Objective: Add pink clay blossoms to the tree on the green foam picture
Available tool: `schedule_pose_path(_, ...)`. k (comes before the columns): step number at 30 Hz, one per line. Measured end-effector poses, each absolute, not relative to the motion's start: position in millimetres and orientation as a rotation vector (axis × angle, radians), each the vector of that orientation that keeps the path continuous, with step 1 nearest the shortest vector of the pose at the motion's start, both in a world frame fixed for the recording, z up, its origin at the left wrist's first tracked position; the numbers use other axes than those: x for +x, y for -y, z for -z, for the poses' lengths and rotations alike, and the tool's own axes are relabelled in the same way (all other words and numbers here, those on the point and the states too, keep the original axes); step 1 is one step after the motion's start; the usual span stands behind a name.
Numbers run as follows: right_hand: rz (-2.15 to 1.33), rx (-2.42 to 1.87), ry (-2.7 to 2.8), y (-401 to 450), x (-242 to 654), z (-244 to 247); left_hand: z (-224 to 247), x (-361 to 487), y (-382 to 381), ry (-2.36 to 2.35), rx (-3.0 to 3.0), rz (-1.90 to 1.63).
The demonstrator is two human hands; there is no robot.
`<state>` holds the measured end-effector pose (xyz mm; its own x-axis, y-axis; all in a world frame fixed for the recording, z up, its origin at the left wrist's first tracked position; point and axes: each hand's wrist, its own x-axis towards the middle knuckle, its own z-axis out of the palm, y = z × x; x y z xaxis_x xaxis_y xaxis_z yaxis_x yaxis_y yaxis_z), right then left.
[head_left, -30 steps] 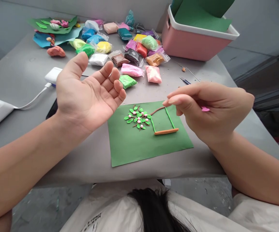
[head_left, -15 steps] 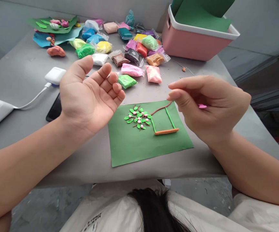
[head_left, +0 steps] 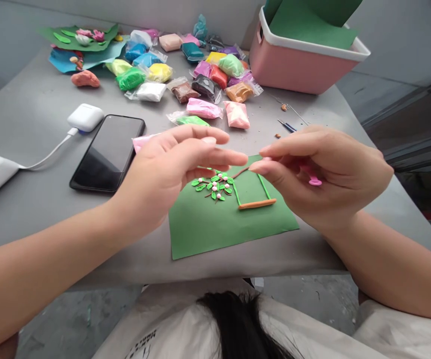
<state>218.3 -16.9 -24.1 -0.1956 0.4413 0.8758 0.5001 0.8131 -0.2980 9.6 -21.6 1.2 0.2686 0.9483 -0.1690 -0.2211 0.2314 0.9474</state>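
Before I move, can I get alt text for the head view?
The person's right hand, a pink tool poking from it, makes a pinch close to the open left hand, above a green sheet with a leafy branch and a swing. Behind lie coloured bags and a pink bin; a phone lies left.

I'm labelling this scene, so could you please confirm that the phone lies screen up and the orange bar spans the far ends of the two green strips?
Not quite: the head view shows the orange bar at the near ends of the two green strips; the phone does lie screen up.
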Motion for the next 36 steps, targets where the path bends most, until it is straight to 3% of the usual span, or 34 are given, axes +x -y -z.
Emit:
schedule_pose_path(6,0.174,-0.650,1.851,14.7,217.3,26.3,-2.2,10.9,28.7,-0.928,1.031,-0.876)
schedule_pose_path(26,0.029,-0.664,1.909,22.1,213.8,36.5,5.1,4.8,23.7,-0.930,1.101,-0.729)
schedule_pose_path(36,-0.201,-1.023,1.906,20.5,215.5,19.3,7.6,7.0,22.6,-0.973,0.997,-0.839)
